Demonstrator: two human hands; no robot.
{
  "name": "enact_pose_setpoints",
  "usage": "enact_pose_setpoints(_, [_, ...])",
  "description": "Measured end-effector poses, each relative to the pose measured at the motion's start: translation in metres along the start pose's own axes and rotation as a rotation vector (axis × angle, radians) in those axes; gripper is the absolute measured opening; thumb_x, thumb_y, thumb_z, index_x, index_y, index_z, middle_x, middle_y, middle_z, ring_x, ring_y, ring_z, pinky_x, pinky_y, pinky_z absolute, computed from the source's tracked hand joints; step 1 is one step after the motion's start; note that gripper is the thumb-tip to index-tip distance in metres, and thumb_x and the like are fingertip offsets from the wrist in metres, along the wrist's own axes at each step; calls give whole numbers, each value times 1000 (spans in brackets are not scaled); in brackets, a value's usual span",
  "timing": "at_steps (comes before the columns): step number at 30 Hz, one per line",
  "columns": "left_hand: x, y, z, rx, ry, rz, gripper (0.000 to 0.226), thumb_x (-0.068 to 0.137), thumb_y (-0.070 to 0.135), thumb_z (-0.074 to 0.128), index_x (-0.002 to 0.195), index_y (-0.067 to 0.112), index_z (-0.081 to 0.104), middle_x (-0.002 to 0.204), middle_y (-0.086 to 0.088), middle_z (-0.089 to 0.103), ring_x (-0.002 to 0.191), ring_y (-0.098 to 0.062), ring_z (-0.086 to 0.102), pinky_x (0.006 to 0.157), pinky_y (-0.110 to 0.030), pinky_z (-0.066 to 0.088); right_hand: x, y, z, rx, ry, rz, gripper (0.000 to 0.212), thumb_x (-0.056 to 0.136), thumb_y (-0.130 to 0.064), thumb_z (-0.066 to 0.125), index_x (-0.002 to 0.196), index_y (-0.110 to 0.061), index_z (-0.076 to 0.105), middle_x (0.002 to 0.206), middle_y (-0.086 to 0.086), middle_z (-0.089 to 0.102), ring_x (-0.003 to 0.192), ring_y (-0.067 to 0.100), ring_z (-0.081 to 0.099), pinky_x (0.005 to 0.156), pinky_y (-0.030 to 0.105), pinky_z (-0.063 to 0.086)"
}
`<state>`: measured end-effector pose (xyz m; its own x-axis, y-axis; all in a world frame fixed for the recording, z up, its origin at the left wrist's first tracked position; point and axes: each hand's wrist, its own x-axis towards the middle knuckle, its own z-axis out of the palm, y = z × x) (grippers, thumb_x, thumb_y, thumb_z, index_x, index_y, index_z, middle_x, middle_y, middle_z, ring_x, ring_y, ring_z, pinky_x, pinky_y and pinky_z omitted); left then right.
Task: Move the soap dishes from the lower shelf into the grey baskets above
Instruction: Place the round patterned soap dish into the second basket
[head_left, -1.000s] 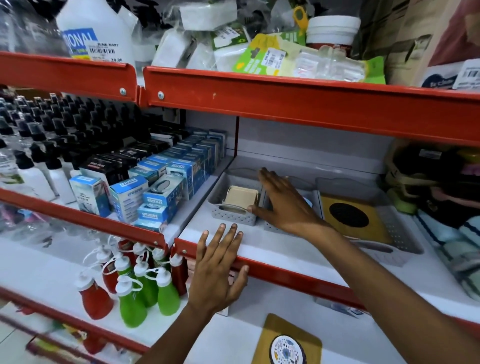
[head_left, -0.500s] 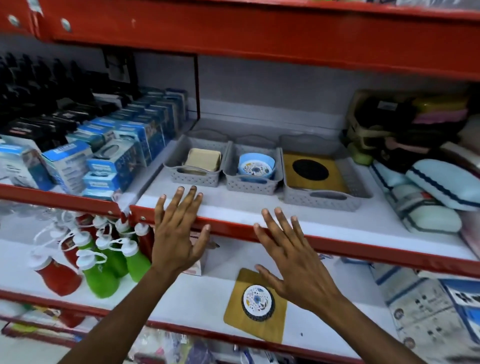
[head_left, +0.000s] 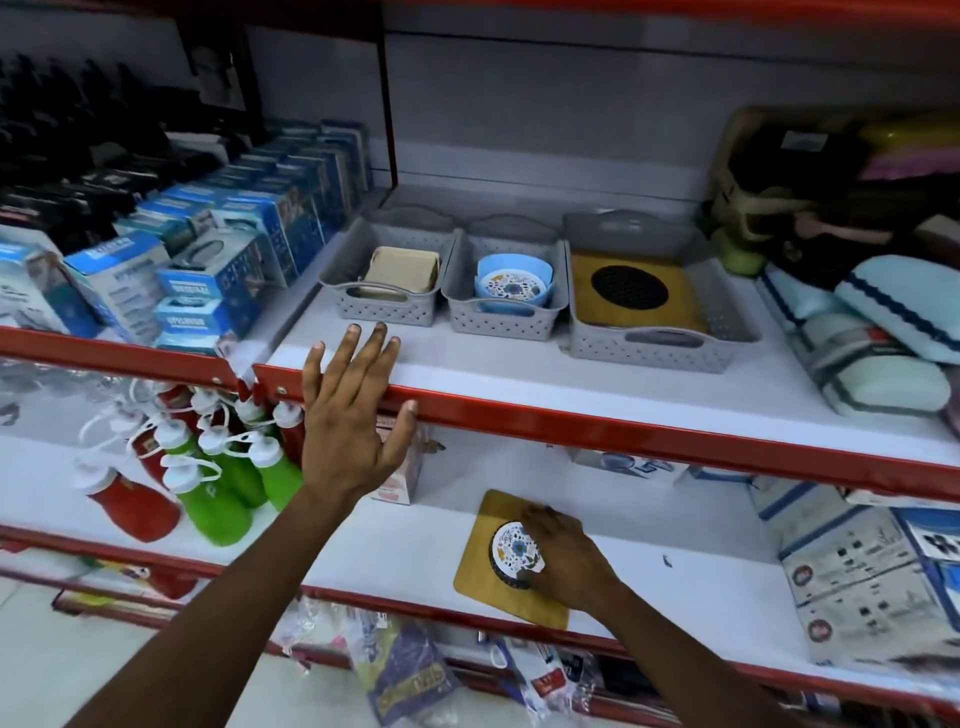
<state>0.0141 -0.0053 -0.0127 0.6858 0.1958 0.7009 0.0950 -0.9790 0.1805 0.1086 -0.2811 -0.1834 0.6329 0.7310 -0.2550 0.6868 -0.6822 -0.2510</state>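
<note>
On the lower shelf (head_left: 675, 582) lies a square wooden soap dish (head_left: 483, 582) with a round patterned dish (head_left: 511, 551) on top. My right hand (head_left: 563, 558) curls around the round dish's right side. My left hand (head_left: 353, 421) rests open against the red front edge of the upper shelf. Above stand three grey baskets: the left basket (head_left: 387, 306) holds a beige dish (head_left: 402, 267), the middle basket (head_left: 501, 319) a blue dish with a patterned insert (head_left: 514, 283), the large right basket (head_left: 649, 348) a wooden dish with a black round grille (head_left: 631, 288).
Blue boxed goods (head_left: 208, 270) fill the shelf left of the baskets. Folded cushions and bags (head_left: 883, 312) lie to the right. Red and green squeeze bottles (head_left: 208, 467) crowd the lower shelf's left; printed boxes (head_left: 857, 571) sit at its right. A small box (head_left: 402, 478) stands behind my left wrist.
My right hand has dropped from the upper shelf edge to the lower shelf and closed around the round patterned dish. The view tilted downward. My left hand stays at the shelf edge.
</note>
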Motion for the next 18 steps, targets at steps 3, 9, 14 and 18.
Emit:
enact_pose_setpoints(3, [0,0,0,7,-4,-1,60,92,45,41,144,14,44,154,-7,44,150,-22,28,122,-56,18,10,-7,10,-7,-49,57,94,88,-55,68,159,-11,25,162,9,35,147,26,34,117,35,32])
enact_pose_setpoints(9, [1,1,1,13,-15,-21,60,91,45,40,143,14,46,154,-6,44,150,-22,27,123,-56,18,21,-6,15,13,-49,98,97,82,-56,74,155,-11,30,158,10,41,144,29,38,117,36,34])
enact_pose_setpoints(14, [1,1,1,10,-20,-20,60,91,46,39,142,14,46,154,-6,44,150,-22,28,123,-56,18,6,-11,-2,81,72,45,100,73,-54,78,153,-14,33,151,7,43,138,30,38,112,39,39])
enact_pose_setpoints(18, [1,1,1,4,-15,-24,60,91,46,40,142,14,47,153,-7,45,150,-22,28,124,-54,16,-24,-26,-35,238,316,-84,93,70,-53,76,148,-19,40,146,2,48,133,19,45,102,39,53])
